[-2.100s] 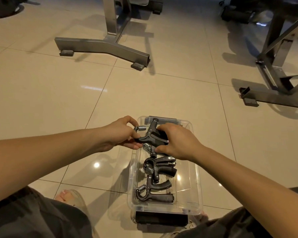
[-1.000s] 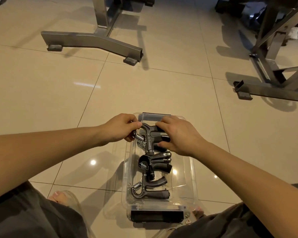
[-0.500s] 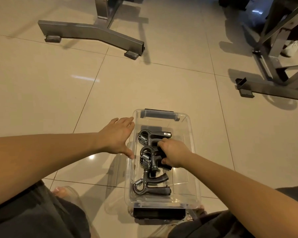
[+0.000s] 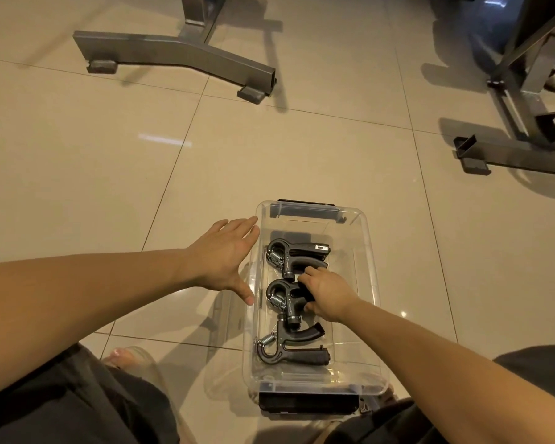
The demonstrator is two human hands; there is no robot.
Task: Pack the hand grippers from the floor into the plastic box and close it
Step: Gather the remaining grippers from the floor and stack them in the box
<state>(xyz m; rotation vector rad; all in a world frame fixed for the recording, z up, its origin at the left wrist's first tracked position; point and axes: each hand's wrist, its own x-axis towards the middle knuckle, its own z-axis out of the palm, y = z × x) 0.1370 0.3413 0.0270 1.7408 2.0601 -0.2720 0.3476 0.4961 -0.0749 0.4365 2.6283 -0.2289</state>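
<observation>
A clear plastic box [image 4: 367,267] without a lid on it stands on the tiled floor between my knees, with black latches at both ends. Three dark grey hand grippers lie in it in a row: a far one [image 4: 293,256], a middle one [image 4: 282,299] and a near one [image 4: 289,349]. My right hand [image 4: 329,294] is inside the box, fingers closed around the middle gripper's handles. My left hand [image 4: 225,257] hovers open against the box's left wall, fingers spread, holding nothing.
A grey steel machine foot [image 4: 173,56] lies across the floor at the far left. Another metal frame base [image 4: 510,152] stands at the far right. My legs in dark shorts frame the box, and a sandalled foot [image 4: 125,357] shows at the lower left.
Both hands lowered the third gripper into the far end of the box. My left hand then let go and opened beside the box; my right hand shifted onto the middle gripper.
</observation>
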